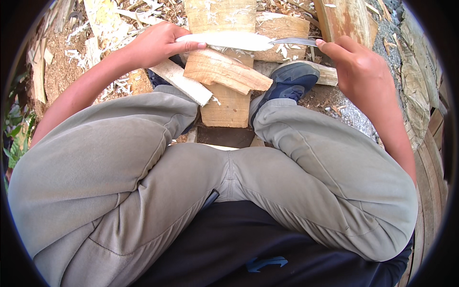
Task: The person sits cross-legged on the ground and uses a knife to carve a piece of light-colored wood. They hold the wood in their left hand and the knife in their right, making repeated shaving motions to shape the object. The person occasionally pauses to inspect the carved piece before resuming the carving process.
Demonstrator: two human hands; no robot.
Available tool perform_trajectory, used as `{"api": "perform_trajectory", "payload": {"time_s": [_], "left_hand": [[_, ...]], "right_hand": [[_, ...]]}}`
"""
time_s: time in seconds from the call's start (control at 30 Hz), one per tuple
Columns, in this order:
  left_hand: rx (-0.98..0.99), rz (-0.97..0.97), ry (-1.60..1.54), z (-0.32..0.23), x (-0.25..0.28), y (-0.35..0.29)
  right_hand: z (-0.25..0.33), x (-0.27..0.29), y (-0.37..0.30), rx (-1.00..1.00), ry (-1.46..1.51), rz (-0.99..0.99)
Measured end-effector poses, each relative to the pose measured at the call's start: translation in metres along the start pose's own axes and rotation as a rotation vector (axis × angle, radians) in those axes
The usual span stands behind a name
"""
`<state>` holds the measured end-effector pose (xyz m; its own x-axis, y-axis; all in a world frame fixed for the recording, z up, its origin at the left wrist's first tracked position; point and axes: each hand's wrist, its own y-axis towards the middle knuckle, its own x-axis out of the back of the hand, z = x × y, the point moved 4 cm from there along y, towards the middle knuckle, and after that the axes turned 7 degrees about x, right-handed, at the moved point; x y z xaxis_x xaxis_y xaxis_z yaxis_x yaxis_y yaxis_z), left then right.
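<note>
My left hand (pixel 165 44) is closed round one end of a pale, whittled piece of wood (pixel 234 41), which lies level with its rounded end toward the right. In my right hand (pixel 356 60) is a knife (pixel 296 41), its handle hidden by the fingers. The blade points left, and its tip is at the rounded end of the wood; whether it touches cannot be made out. Just below the whittled piece, a rough wood block (pixel 224 71) rests across an upright-lying plank (pixel 224 107) between my feet.
My dark blue shoe (pixel 292 81) stands right of the plank. A pale split stick (pixel 184 81) leans on the left. Wood shavings (pixel 122 86) and chips litter the ground. A thick timber (pixel 342 21) stands at the back right, with a crumpled sheet (pixel 416 81) beyond.
</note>
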<state>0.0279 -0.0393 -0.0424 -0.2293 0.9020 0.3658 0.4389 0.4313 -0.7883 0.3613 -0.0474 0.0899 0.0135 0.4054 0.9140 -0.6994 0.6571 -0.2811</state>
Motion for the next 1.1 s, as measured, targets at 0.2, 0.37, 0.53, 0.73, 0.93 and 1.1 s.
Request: {"api": "perform_trajectory", "payload": {"time_s": [0.2,0.37,0.53,0.73,0.93,1.1], "left_hand": [[-0.039,-0.040,0.026,0.002,-0.002,0.001],[0.011,-0.006,0.011,0.000,-0.004,-0.001],[0.023,0.016,0.062,-0.012,0.001,-0.008],[-0.076,-0.099,-0.041,-0.009,-0.008,-0.011],[-0.010,-0.109,0.013,-0.012,-0.006,-0.020],[0.005,-0.130,-0.077,-0.019,-0.012,-0.032]], "right_hand": [[0.002,-0.007,0.000,-0.050,0.020,0.003],[-0.004,0.002,-0.002,-0.113,0.105,0.062],[0.004,0.006,-0.005,-0.109,0.053,0.074],[0.024,0.019,-0.003,-0.046,-0.098,0.113],[0.039,0.019,-0.004,0.000,-0.241,0.249],[0.050,0.015,-0.007,-0.026,-0.320,0.233]]}}
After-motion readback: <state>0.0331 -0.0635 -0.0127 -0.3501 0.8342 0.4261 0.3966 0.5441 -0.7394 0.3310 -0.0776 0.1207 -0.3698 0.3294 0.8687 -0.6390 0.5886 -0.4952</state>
